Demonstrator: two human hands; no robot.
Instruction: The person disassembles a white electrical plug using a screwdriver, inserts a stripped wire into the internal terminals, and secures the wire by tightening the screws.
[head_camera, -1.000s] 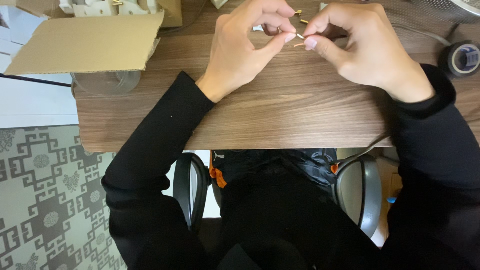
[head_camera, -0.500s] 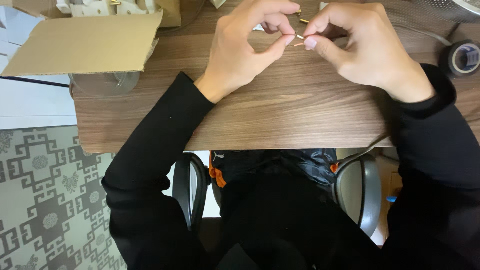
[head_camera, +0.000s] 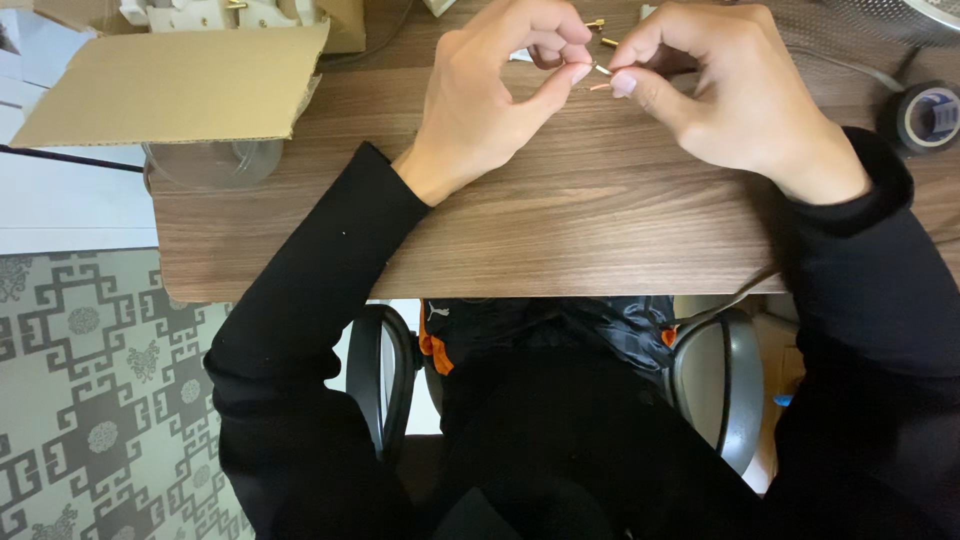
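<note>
My left hand (head_camera: 495, 95) and my right hand (head_camera: 725, 95) meet above the far middle of a wooden desk (head_camera: 560, 230). Between thumb and forefinger of both hands I pinch a tiny thin metal piece (head_camera: 602, 72), perhaps a pin or wire end; its shape is too small to tell. A few small brass-coloured bits (head_camera: 600, 30) lie on the desk just beyond my fingers. Both arms wear black sleeves.
An open cardboard box (head_camera: 175, 85) with white parts sits at the far left, over a clear plastic container (head_camera: 210, 165). A roll of black tape (head_camera: 925, 115) lies at the right edge, beside a grey cable (head_camera: 850, 70). Chair armrests (head_camera: 385, 375) show below the desk.
My hands stay pinched together on the small piece, with only slight finger movement. The view has shifted a little.
</note>
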